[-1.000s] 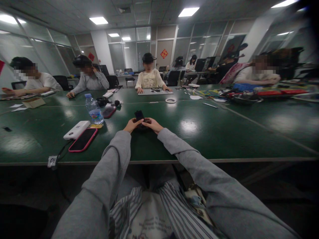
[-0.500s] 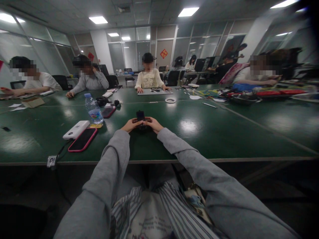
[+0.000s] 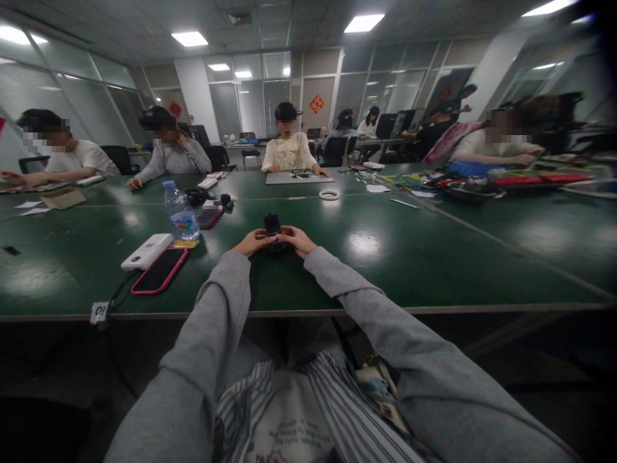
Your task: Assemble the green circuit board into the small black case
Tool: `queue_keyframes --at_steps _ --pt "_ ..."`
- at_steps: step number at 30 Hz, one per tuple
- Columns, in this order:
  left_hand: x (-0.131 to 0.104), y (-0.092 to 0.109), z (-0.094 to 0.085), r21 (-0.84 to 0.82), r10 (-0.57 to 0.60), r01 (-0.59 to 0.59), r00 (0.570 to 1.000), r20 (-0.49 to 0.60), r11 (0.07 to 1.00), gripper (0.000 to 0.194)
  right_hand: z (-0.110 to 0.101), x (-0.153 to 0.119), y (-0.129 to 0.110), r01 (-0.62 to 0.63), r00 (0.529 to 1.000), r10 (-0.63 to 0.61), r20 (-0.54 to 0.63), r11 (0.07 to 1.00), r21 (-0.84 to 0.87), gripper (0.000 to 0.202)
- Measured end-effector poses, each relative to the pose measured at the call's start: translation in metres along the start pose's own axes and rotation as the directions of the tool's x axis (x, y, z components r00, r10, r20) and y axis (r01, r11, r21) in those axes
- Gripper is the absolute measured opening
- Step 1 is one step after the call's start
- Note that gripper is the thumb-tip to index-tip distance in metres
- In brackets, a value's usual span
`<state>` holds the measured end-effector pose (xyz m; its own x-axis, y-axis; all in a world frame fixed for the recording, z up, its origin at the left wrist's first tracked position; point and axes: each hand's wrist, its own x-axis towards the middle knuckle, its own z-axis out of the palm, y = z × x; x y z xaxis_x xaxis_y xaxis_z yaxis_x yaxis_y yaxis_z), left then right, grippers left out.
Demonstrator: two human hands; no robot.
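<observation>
Both my hands meet over the green table around a small black device (image 3: 272,224). A flat dark panel stands up from its top, and its exact kind is too small to make out. My left hand (image 3: 254,242) grips its left side, with the thumb across the near face. On the other side my right hand (image 3: 299,240) has its fingers wrapped round the device and its thumb close to the left one. Much of the device's body is hidden behind my fingers.
Left of my hands are a water bottle (image 3: 182,212), a white power bank (image 3: 147,251) and a pink-edged phone (image 3: 160,271). A white tape roll (image 3: 329,195) lies beyond my hands. Cables (image 3: 409,181) clutter the far right. Several people sit around the table (image 3: 434,257).
My hands and the black device stay almost in place. Across the table, the seated person's hand on the left side of the grey board has shifted slightly.
</observation>
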<state>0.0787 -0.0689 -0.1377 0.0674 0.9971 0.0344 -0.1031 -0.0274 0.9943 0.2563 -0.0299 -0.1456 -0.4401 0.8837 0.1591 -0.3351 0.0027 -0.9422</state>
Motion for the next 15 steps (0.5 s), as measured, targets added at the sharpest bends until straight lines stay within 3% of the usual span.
queue_keyframes --at_steps 15 --pt "0.0030 -0.0021 0.0006 0.001 0.005 -0.005 1.000 -0.006 1.000 0.055 0.0012 -0.0010 -0.0019 -0.046 0.998 0.047 -0.053 0.999 0.019 0.045"
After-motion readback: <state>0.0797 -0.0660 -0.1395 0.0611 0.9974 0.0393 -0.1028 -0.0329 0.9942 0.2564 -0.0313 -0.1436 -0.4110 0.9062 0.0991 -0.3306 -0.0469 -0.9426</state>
